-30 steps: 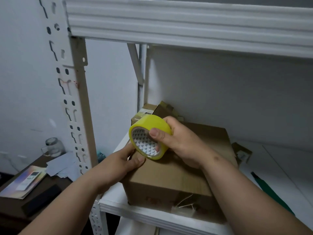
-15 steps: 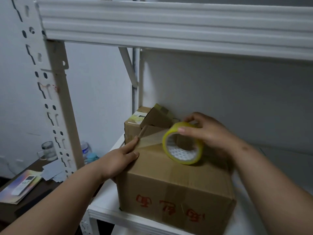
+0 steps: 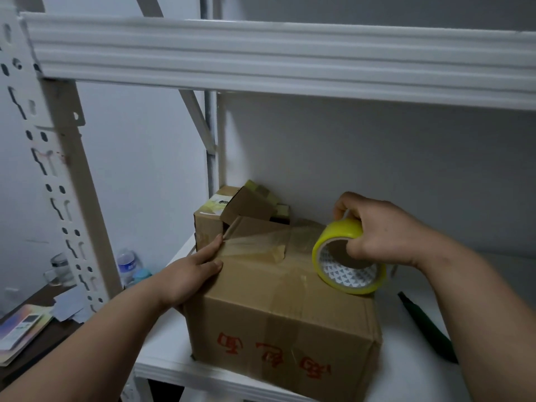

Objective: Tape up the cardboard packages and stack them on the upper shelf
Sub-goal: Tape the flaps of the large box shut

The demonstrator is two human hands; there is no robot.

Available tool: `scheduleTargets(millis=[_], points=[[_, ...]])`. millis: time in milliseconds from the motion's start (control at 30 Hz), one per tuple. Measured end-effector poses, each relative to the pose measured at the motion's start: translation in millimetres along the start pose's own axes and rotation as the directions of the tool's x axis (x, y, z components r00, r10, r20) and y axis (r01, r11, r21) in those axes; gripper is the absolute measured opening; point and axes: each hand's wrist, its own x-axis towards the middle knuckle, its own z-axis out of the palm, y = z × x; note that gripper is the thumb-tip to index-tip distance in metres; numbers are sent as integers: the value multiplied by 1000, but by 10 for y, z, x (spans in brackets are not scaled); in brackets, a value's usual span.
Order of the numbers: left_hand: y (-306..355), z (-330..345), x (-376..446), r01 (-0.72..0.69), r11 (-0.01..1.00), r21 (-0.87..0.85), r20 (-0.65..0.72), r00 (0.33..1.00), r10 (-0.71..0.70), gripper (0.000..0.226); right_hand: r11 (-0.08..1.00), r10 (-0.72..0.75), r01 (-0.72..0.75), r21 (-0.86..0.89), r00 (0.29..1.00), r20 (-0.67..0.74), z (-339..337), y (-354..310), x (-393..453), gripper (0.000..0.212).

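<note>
Mid-tape on first box (image 3: 278, 297): left hand (image 3: 188, 274) flat, pinning strip end; right hand (image 3: 377, 236) gripping tape roll (image 3: 348, 256). Cutting, stacking still left.

- Brown cardboard box with red characters on its front (image 3: 278, 309): sits upright on the white metal shelf (image 3: 162, 352), top flaps closed.
- Yellow roll of clear packing tape (image 3: 348, 256): tilted above the box's right top edge, a clear strip (image 3: 255, 242) stretched leftward across the top.
- Smaller brown cardboard box (image 3: 208, 224) just behind, flaps open.
</note>
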Motion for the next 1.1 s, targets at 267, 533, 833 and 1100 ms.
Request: scheduleTargets(millis=[267,533,833,1100], points=[[-4,34,-9,18,1000,9,-21,1000,-17,51,950,-74,74,-305,997,12,-44,158,-186,58],[-2,53,-2,63,997,-51,-40,997,-65,49,970,-44,59,-236,997,66,-7,471,-282,71],[80,87,-36,89,995,-40,-69,993,-92,49,992,64,-66,-109,998,-17,110,923,-458,63],[98,95,-108,79,995,-53,-71,994,-82,44,999,31,-33,-16,996,-82,501,1153,-619,60]])
